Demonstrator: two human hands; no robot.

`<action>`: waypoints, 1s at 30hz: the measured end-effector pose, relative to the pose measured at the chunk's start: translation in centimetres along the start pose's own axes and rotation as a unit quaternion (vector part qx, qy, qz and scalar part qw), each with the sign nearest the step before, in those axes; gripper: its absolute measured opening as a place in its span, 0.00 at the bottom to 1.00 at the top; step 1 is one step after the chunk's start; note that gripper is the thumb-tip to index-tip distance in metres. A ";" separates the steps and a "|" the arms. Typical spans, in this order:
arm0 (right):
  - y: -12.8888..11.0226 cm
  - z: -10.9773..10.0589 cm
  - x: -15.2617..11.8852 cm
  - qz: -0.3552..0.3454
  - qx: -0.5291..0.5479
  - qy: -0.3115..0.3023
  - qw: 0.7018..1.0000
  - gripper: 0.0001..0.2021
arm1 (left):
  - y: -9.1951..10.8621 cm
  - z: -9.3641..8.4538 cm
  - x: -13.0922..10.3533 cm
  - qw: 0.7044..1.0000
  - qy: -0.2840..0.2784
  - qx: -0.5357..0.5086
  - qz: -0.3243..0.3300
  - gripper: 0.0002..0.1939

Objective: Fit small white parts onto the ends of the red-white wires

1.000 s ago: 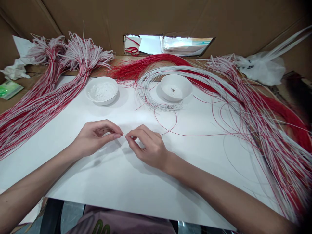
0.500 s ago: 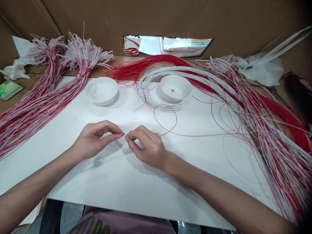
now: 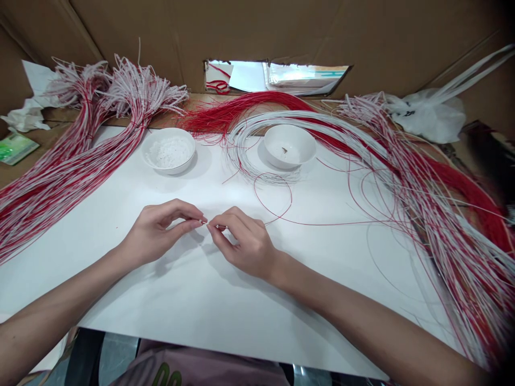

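Observation:
Both hands meet over the white tabletop, fingertips almost touching. My left hand (image 3: 155, 233) is closed in a pinch, with a tiny pale and reddish bit of thin wire (image 3: 204, 222) showing at its fingertips. Thumb and forefinger of my right hand (image 3: 245, 244) also pinch thin wire, and a short pale end pokes out below the forefinger. Most of what the fingers hold is hidden. A loose red wire (image 3: 322, 224) loops on the table and passes out of sight behind my right hand.
A white bowl (image 3: 189, 161) of small white pieces stands behind my left hand; another bowl (image 3: 289, 161) holds a few dark bits. Red-and-white wire bundles (image 3: 100, 145) lie left, with more wire bundles (image 3: 434, 214) right. A cardboard wall (image 3: 181, 32) rises at the back.
Hands stay nearly in place. The small piece at the left fingertips has shifted slightly, with a little more pale material showing there.

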State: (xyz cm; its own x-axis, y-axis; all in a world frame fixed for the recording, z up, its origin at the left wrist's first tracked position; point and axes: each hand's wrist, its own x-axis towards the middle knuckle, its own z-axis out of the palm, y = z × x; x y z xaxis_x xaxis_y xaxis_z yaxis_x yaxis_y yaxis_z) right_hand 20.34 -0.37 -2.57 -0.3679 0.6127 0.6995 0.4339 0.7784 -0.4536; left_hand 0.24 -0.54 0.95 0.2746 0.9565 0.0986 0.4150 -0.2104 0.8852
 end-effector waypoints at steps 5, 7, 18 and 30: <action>0.1 0.0 0.0 -0.002 -0.005 -0.002 1.000 0.03 | -0.4 0.2 -0.2 0.999 0.005 0.021 0.045 0.07; 0.1 0.1 0.0 -0.004 -0.003 -0.001 1.000 0.02 | -0.5 0.3 -0.3 0.998 0.003 0.029 0.063 0.08; 0.0 0.0 0.1 -0.003 -0.011 -0.015 1.000 0.03 | -0.4 0.1 -0.4 0.988 0.012 0.114 0.107 0.07; 0.2 0.1 -0.1 -0.004 -0.009 -0.030 1.000 0.04 | 0.1 -0.2 -0.2 0.977 -0.013 0.149 0.151 0.07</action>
State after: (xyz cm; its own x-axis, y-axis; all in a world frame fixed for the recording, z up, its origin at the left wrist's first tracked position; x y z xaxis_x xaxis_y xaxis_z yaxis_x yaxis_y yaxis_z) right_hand 20.37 -0.28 -2.77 -0.4198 0.6133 0.6691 0.4452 0.7815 -0.4371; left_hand 0.01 -0.73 1.07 0.4431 0.8374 0.3200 0.5447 -0.5350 0.6459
